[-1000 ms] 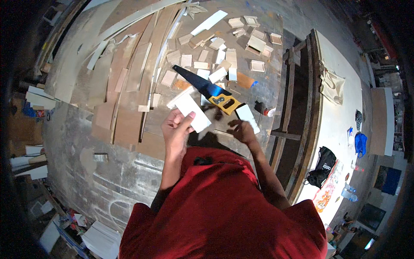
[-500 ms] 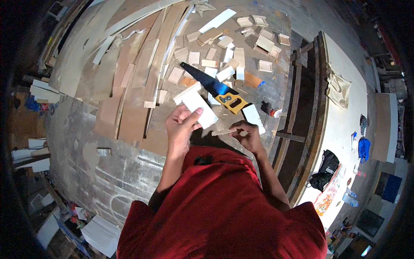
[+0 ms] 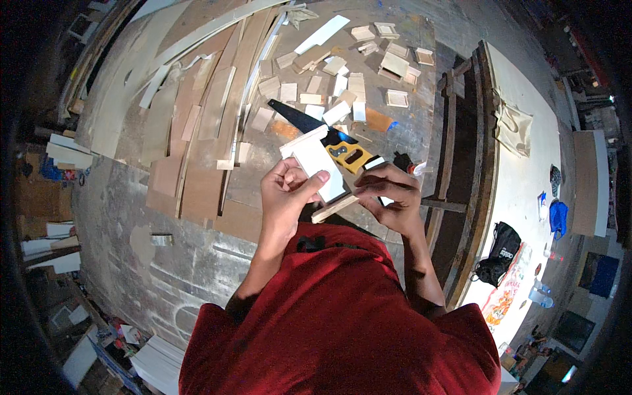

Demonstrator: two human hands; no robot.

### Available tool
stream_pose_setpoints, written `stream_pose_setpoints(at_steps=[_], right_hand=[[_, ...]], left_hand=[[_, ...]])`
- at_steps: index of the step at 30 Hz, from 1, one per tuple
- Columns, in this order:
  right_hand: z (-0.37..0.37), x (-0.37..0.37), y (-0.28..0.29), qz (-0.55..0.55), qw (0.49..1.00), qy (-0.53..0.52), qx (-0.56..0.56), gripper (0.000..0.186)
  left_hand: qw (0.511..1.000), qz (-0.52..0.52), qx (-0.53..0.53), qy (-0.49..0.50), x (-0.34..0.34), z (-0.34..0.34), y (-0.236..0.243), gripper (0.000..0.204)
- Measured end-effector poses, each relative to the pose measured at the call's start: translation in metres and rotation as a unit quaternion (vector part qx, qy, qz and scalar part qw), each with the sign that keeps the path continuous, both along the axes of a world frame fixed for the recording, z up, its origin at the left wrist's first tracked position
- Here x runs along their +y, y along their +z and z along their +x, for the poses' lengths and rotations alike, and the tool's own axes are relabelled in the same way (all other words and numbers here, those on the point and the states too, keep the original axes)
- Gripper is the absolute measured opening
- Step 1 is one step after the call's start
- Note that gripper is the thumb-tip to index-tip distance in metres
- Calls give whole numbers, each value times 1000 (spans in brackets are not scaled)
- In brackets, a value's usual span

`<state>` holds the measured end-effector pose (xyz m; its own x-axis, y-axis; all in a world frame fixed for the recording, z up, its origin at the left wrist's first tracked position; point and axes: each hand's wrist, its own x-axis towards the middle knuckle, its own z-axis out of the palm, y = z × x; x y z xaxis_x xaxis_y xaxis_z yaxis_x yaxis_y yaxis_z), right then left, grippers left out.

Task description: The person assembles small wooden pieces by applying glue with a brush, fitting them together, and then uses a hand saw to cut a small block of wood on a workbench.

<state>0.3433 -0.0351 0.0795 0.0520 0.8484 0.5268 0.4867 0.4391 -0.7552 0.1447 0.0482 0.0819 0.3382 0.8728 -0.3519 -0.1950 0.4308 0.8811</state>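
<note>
My left hand (image 3: 286,197) grips a white board (image 3: 313,161) that has a light wooden strip (image 3: 304,138) along its far end. Close to the board's lower right corner, my right hand (image 3: 390,197) pinches a narrow light wood strip (image 3: 332,209), which slants down and to the left. Beyond the board, a handsaw with a yellow handle (image 3: 349,158) and dark blade (image 3: 295,114) lies on the work surface (image 3: 260,178), partly behind the board. A small white piece beside the saw is mostly hidden by my right hand.
Small wooden pieces and little boxes (image 3: 394,64) are scattered ahead. Long boards (image 3: 191,131) lie at the left. A pale panel (image 3: 526,164) on the right bears a cloth bag (image 3: 512,125) and a black bag (image 3: 499,253). A small metal object (image 3: 161,240) is at lower left.
My right hand took hold of the thin strip and raised it toward the board's near end. My left hand moved slightly right with the white board.
</note>
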Motion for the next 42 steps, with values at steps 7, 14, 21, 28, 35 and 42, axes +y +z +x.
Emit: stream_pose_setpoints(at_steps=[7,14,21,28,35,42], right_hand=[[4,-8,6,-21,997,-31,66,18],[7,-12,6,13,992,-65,108,20],[7,-12,3,46,983,-73,159,18],[7,-16,0,9,976,-63,208,16],[8,-14,1,8,981,-59,185,17],[6,-14,4,-14,982,-45,184,15]], left_hand=[[988,153,-3,24,-14,14,15,36],[981,185,-65,16,-24,21,31,40],[971,225,-81,11,-32,24,29,48],[972,219,-91,2,-34,25,33,51],[973,206,-105,17,-37,26,32,53],[974,191,-120,22,-38,26,28,56]])
